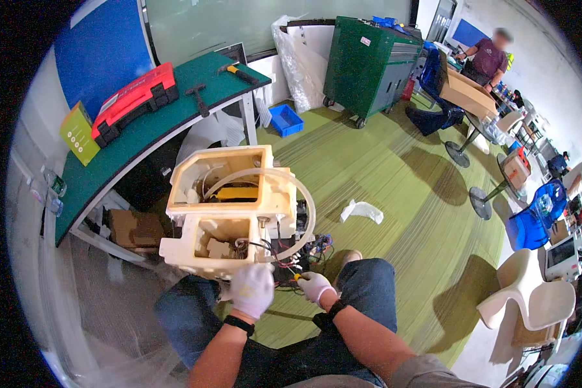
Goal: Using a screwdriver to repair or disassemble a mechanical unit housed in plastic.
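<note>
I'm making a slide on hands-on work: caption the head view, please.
Gloved left hand by a cream housing; gloved right hand gripping a yellow-handled tool near exposed wires.

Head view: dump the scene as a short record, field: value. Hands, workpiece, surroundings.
left hand: white glove, at near edge of cream housing; grip unclear
right hand: white glove, holding yellow-handled tool near loose wires
housing: two open compartments
hose: translucent, arcs over housing's right side
bench: green top, at left; red toolbox, two hammers
floor: green, striped; blue bin, white scrap
background: green cabinet on casters; another person by cardboard box
</note>
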`<state>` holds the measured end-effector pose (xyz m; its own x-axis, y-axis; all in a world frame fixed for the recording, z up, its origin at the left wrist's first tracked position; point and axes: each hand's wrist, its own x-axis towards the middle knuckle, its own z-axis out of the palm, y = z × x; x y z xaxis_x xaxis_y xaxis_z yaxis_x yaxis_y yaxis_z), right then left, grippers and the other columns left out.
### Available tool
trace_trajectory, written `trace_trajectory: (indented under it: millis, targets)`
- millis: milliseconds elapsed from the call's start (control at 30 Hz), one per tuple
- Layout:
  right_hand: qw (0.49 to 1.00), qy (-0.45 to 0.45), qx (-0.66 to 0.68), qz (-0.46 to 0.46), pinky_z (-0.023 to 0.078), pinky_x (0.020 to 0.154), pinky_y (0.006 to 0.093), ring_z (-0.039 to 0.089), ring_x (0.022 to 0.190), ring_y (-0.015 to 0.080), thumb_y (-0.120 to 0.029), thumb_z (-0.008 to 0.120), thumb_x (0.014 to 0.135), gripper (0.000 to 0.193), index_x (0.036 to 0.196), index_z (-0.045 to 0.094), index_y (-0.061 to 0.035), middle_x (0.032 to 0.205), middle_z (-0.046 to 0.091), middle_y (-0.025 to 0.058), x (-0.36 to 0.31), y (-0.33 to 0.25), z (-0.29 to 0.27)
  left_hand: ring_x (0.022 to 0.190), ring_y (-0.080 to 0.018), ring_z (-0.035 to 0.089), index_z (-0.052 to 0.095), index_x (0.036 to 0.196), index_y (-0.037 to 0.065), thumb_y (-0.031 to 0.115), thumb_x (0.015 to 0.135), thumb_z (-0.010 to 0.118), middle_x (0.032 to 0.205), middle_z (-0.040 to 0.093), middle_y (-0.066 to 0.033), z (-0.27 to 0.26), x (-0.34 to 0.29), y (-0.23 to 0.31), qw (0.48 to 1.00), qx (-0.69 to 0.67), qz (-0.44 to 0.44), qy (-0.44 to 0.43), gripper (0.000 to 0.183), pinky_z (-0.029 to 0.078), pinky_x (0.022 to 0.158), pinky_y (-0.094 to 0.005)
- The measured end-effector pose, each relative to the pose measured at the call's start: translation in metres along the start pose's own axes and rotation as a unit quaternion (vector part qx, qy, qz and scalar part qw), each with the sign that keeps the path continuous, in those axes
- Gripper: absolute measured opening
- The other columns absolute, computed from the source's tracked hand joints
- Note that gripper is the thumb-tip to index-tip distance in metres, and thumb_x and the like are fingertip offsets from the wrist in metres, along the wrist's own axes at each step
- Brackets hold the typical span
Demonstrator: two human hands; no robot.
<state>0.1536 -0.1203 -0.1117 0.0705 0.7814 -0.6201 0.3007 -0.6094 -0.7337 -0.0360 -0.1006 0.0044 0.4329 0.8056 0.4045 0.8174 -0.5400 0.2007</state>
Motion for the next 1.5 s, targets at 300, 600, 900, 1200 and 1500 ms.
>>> trace_trajectory:
  millis: [300, 600, 900, 1200, 1500]
  targets:
    - [0.996, 0.02, -0.065, -0.054, 0.052, 0.063, 0.0375, 0.066, 0.07, 0.0303, -0.034, 0.056, 0.083, 0.038, 0.1, 0.065, -0.0013, 0.081, 0.066, 0.0203, 0.029, 0.016, 0.0, 0.092, -0.0367, 0.063, 0.067, 0.094, 0.002, 0.023, 0.079, 0.051, 0.098, 0.065, -0.022, 0.083, -0.029, -0.03, 0.835, -0.022, -0.07, -0.546, 0.031, 0.05, 0.083, -0.0449]
    - [0.999, 0.003, 0.028, -0.018, 0.046, 0.051, 0.0312, 0.058, 0.054, 0.0172, -0.026, 0.056, 0.085, 0.037, 0.113, 0.06, -0.0019, 0.072, 0.065, 0.0095, 0.012, -0.01, -0.009, 0.107, -0.0388, 0.055, 0.06, 0.113, 0.006, 0.037, 0.086, 0.052, 0.118, 0.058, -0.0214, 0.084, -0.055, -0.065, 0.841, -0.096, -0.297, -0.442, 0.042, 0.043, 0.092, -0.0424]
    - [0.998, -0.005, 0.054, -0.013, 0.044, 0.048, 0.0303, 0.055, 0.05, 0.0153, -0.023, 0.057, 0.085, 0.036, 0.114, 0.06, -0.0015, 0.068, 0.062, 0.0075, 0.008, -0.009, -0.007, 0.104, -0.0354, 0.059, 0.061, 0.112, 0.004, 0.034, 0.087, 0.054, 0.11, 0.063, -0.0212, 0.103, -0.058, -0.055, 0.851, -0.189, -0.275, -0.404, 0.039, 0.045, 0.09, -0.0398]
    - [0.999, -0.019, 0.036, -0.004, 0.042, 0.045, 0.0304, 0.054, 0.047, 0.0155, -0.025, 0.055, 0.087, 0.035, 0.113, 0.061, -0.0024, 0.065, 0.06, 0.0053, 0.002, -0.016, -0.003, 0.105, -0.0353, 0.057, 0.061, 0.114, 0.007, 0.034, 0.085, 0.054, 0.113, 0.061, -0.0185, 0.096, -0.058, -0.057, 0.845, -0.131, -0.263, -0.447, 0.041, 0.045, 0.089, -0.0409]
    - [0.997, 0.022, -0.059, -0.045, 0.05, 0.075, 0.0364, 0.065, 0.084, 0.0319, -0.031, 0.055, 0.081, 0.036, 0.101, 0.066, -0.0031, 0.09, 0.068, 0.018, 0.022, 0.002, 0.006, 0.109, -0.0359, 0.056, 0.062, 0.112, 0.006, 0.035, 0.083, 0.058, 0.115, 0.061, -0.0213, 0.096, -0.057, -0.049, 0.838, -0.158, -0.262, -0.451, 0.042, 0.043, 0.094, -0.0404]
